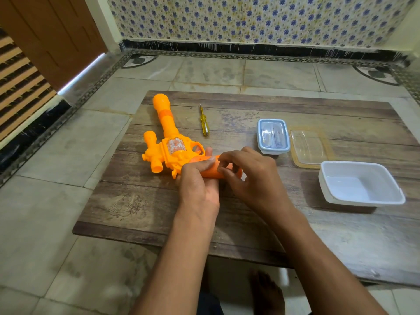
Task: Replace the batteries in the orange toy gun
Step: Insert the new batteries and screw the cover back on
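The orange toy gun (169,142) lies on its side on the wooden board (136,201), barrel pointing away from me, handle toward the right. My left hand (197,180) grips the handle from below, thumb on top. My right hand (247,176) pinches the handle's far end with curled fingers. A yellow screwdriver (204,123) lies on the board just beyond the gun. A small closed box with a blue-rimmed lid (272,136) holds what look like batteries. The handle's underside is hidden by my hands.
A clear lid with a yellow rim (310,147) lies right of the blue-rimmed box. A white tub (361,184) stands open at the board's right. The board lies on a tiled floor (56,201); a tiled wall runs behind, a door at back left.
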The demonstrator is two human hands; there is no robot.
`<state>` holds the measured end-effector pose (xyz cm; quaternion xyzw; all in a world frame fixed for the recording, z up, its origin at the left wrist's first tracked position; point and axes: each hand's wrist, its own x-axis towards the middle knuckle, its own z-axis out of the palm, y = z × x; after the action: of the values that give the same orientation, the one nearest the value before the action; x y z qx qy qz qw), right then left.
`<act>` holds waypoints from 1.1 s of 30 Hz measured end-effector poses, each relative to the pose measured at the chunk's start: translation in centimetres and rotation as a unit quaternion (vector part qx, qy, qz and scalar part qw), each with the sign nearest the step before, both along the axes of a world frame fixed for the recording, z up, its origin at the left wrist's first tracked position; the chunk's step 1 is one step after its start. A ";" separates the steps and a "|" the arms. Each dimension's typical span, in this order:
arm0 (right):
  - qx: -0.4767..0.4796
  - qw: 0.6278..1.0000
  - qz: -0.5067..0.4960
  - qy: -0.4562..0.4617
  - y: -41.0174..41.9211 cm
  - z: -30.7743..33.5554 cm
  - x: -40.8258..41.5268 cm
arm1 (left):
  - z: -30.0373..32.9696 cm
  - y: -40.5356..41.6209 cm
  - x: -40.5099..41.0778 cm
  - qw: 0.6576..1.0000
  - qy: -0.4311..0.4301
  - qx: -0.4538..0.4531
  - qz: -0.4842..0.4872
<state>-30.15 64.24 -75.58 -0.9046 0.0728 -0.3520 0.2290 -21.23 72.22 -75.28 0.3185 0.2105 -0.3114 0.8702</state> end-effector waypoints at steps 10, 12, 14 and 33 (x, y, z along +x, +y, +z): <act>-0.005 1.000 0.007 0.002 -0.3 -0.2 -0.2 | 0.9 0.1 -0.3 1.000 0.009 -0.005 0.006; 0.032 0.999 -0.001 0.007 -0.1 -0.1 -0.2 | 1.2 0.1 -0.4 1.000 0.013 -0.004 0.001; 0.086 0.996 -0.011 0.004 0.1 -0.1 -0.1 | 0.8 0.0 -0.2 1.000 0.014 -0.007 0.004; -0.198 0.980 0.000 -0.033 -0.5 -1.0 -0.9 | -1.5 0.0 1.0 1.000 -0.021 0.014 0.002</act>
<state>-31.09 63.69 -76.58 -0.9198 -0.0059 -0.3894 0.0478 -20.20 72.25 -76.73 0.3373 0.1968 -0.3001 0.8703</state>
